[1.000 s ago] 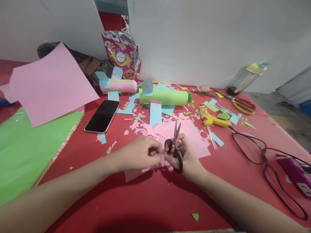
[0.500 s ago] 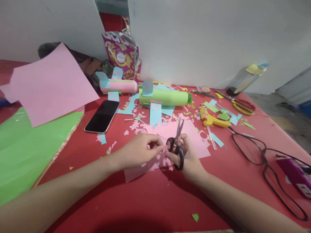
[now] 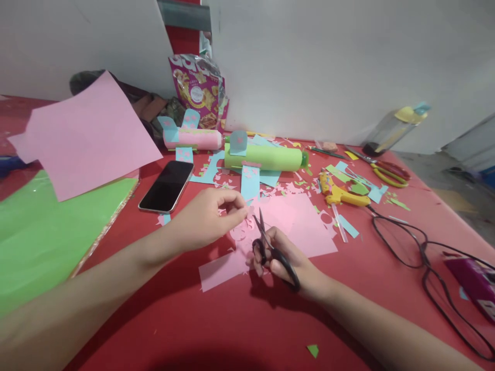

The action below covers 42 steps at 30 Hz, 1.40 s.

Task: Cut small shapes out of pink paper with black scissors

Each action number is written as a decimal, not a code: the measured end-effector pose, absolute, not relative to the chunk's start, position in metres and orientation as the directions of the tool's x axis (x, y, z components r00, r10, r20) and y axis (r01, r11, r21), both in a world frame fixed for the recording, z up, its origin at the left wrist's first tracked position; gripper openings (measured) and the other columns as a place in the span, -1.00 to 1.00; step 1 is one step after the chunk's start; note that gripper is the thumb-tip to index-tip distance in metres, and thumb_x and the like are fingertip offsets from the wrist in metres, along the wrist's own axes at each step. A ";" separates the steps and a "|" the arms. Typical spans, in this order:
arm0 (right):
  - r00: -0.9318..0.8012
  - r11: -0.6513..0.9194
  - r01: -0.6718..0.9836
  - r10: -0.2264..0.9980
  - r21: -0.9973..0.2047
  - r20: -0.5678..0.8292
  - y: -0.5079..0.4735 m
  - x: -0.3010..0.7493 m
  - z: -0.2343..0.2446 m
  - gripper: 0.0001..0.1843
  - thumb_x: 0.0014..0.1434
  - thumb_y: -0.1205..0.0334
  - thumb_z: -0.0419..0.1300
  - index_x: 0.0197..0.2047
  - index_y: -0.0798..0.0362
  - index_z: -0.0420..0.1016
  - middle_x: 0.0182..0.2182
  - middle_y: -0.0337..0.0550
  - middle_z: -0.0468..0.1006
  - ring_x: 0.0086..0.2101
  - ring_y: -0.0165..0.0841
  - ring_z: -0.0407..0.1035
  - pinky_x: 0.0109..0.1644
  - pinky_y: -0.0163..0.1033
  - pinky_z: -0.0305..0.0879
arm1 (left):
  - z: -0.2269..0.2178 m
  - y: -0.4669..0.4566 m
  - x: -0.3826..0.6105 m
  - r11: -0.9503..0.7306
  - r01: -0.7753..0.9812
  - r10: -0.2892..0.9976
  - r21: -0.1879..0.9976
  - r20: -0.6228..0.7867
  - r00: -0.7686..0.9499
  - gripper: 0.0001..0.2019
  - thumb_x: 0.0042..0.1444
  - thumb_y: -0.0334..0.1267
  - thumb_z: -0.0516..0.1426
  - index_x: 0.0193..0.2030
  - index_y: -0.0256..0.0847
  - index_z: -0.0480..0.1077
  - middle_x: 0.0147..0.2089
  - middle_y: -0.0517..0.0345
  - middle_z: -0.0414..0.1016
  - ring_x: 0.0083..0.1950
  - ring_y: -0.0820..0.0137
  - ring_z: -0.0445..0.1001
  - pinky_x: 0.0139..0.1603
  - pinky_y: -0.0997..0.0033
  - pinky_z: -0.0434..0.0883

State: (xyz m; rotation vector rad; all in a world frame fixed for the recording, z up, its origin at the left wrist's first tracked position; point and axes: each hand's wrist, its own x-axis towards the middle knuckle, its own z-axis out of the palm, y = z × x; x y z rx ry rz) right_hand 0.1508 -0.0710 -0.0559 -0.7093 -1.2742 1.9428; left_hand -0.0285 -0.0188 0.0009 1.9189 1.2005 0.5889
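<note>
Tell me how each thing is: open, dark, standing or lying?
Black-handled scissors: open, in the right hand
Smartphone: face up, screen dark
Hot glue gun: lying
Green finned bottle: lying
Pink finned bottle: lying
Snack bag: standing
Red-and-yellow-handled scissors: lying, unheld

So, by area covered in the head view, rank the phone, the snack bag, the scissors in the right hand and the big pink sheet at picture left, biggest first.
1. Big pink sheet
2. Snack bag
3. Phone
4. Scissors, thin, though nearer the camera
</note>
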 end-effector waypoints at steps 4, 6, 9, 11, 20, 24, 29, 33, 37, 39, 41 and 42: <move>-0.626 -0.280 -0.250 0.777 -0.927 -0.066 -0.071 0.150 -0.054 -0.60 -0.03 -0.03 0.18 -0.38 -0.02 0.03 -0.49 -0.32 0.22 -0.47 -0.45 0.19 -0.34 -0.23 0.10 | -0.001 -0.020 -0.028 -0.232 0.561 0.877 0.795 -0.079 0.475 -0.82 0.02 -0.25 -0.01 -0.54 -0.24 0.26 -0.47 0.22 0.36 -0.39 0.45 0.33 -0.32 0.48 0.27; -0.624 -0.283 -0.259 0.779 -0.924 -0.064 -0.071 0.150 -0.054 -0.61 -0.02 -0.03 0.17 -0.38 -0.02 0.02 -0.51 -0.35 0.20 -0.49 -0.46 0.18 -0.31 -0.20 0.12 | -0.001 -0.022 -0.027 -0.228 0.555 0.872 0.800 -0.086 0.482 -0.83 0.01 -0.26 -0.01 -0.53 -0.24 0.26 -0.47 0.22 0.37 -0.38 0.44 0.34 -0.32 0.48 0.27; -0.622 -0.276 -0.269 0.782 -0.923 -0.053 -0.072 0.150 -0.053 -0.62 -0.01 -0.03 0.16 -0.38 -0.03 0.03 -0.54 -0.36 0.19 -0.50 -0.46 0.17 -0.26 -0.16 0.15 | 0.000 -0.024 -0.026 -0.229 0.540 0.865 0.810 -0.085 0.495 -0.84 0.01 -0.29 -0.03 -0.53 -0.24 0.26 -0.47 0.22 0.36 -0.39 0.45 0.34 -0.31 0.48 0.27; -0.622 -0.269 -0.272 0.782 -0.924 -0.045 -0.072 0.149 -0.054 -0.63 -0.01 -0.03 0.16 -0.39 -0.03 0.03 -0.55 -0.37 0.19 -0.51 -0.46 0.16 -0.22 -0.13 0.16 | 0.001 -0.025 -0.025 -0.234 0.536 0.862 0.811 -0.082 0.501 -0.84 0.01 -0.29 -0.04 -0.54 -0.24 0.25 -0.49 0.23 0.35 -0.40 0.45 0.33 -0.31 0.48 0.26; -0.615 -0.268 -0.278 0.788 -0.923 -0.044 -0.072 0.148 -0.054 -0.61 -0.03 -0.05 0.16 -0.41 -0.04 0.02 -0.57 -0.39 0.19 -0.55 -0.48 0.15 -0.20 -0.10 0.17 | 0.000 -0.025 -0.024 -0.235 0.547 0.862 0.803 -0.088 0.499 -0.80 0.02 -0.23 -0.04 -0.54 -0.23 0.26 -0.47 0.21 0.38 -0.39 0.43 0.34 -0.35 0.49 0.28; -0.619 -0.262 -0.286 0.785 -0.922 -0.031 -0.072 0.148 -0.054 -0.63 -0.01 -0.04 0.16 -0.40 -0.03 0.03 -0.56 -0.39 0.20 -0.54 -0.48 0.15 -0.21 -0.12 0.16 | 0.000 -0.025 -0.024 -0.235 0.546 0.863 0.804 -0.086 0.498 -0.80 0.03 -0.23 -0.03 -0.54 -0.23 0.26 -0.49 0.23 0.37 -0.40 0.44 0.34 -0.34 0.48 0.27; -0.621 -0.240 -0.275 0.783 -0.931 -0.018 -0.072 0.149 -0.055 -0.63 0.01 -0.03 0.14 -0.39 -0.03 0.02 -0.56 -0.38 0.20 -0.54 -0.48 0.15 -0.27 -0.18 0.13 | 0.000 -0.025 -0.023 -0.231 0.552 0.865 0.802 -0.091 0.494 -0.81 0.03 -0.24 -0.02 -0.54 -0.23 0.27 -0.47 0.22 0.38 -0.38 0.44 0.34 -0.32 0.48 0.27; -0.622 -0.230 -0.229 0.782 -0.946 -0.040 -0.071 0.151 -0.056 -0.62 0.01 -0.07 0.12 -0.38 -0.03 0.01 -0.58 -0.38 0.22 -0.55 -0.47 0.15 -0.41 -0.26 0.09 | 0.001 -0.025 -0.023 -0.231 0.551 0.864 0.802 -0.091 0.495 -0.80 0.04 -0.23 -0.03 -0.53 -0.23 0.27 -0.45 0.21 0.40 -0.37 0.43 0.35 -0.31 0.47 0.27; -0.628 -0.247 -0.219 0.776 -0.944 -0.058 -0.071 0.151 -0.059 -0.63 0.03 -0.06 0.10 -0.37 -0.02 0.01 -0.59 -0.39 0.23 -0.57 -0.49 0.13 -0.45 -0.29 0.08 | 0.001 -0.025 -0.023 -0.237 0.558 0.866 0.795 -0.087 0.493 -0.79 0.04 -0.23 -0.03 -0.55 -0.23 0.25 -0.48 0.21 0.38 -0.39 0.44 0.34 -0.32 0.47 0.26; -0.627 -0.255 -0.241 0.777 -0.936 -0.051 -0.072 0.151 -0.059 -0.64 0.03 -0.04 0.11 -0.38 -0.02 0.01 -0.61 -0.41 0.21 -0.57 -0.50 0.14 -0.38 -0.26 0.13 | 0.001 -0.025 -0.023 -0.240 0.559 0.866 0.794 -0.084 0.493 -0.80 0.03 -0.23 -0.03 -0.55 -0.24 0.25 -0.48 0.21 0.37 -0.39 0.44 0.34 -0.33 0.48 0.26; -0.628 -0.265 -0.265 0.777 -0.927 -0.043 -0.072 0.150 -0.060 -0.64 0.03 -0.03 0.13 -0.39 -0.02 0.01 -0.61 -0.43 0.20 -0.58 -0.52 0.14 -0.31 -0.21 0.16 | 0.001 -0.025 -0.023 -0.245 0.558 0.865 0.793 -0.081 0.495 -0.80 0.02 -0.24 -0.03 -0.55 -0.24 0.25 -0.48 0.21 0.37 -0.39 0.44 0.33 -0.34 0.48 0.26; -0.629 -0.271 -0.273 0.776 -0.923 -0.042 -0.072 0.150 -0.059 -0.64 0.03 -0.02 0.14 -0.39 -0.01 0.01 -0.61 -0.44 0.21 -0.58 -0.53 0.14 -0.29 -0.20 0.17 | 0.001 -0.024 -0.023 -0.247 0.559 0.864 0.792 -0.082 0.497 -0.81 0.02 -0.24 -0.03 -0.55 -0.24 0.25 -0.48 0.22 0.37 -0.40 0.44 0.32 -0.34 0.48 0.26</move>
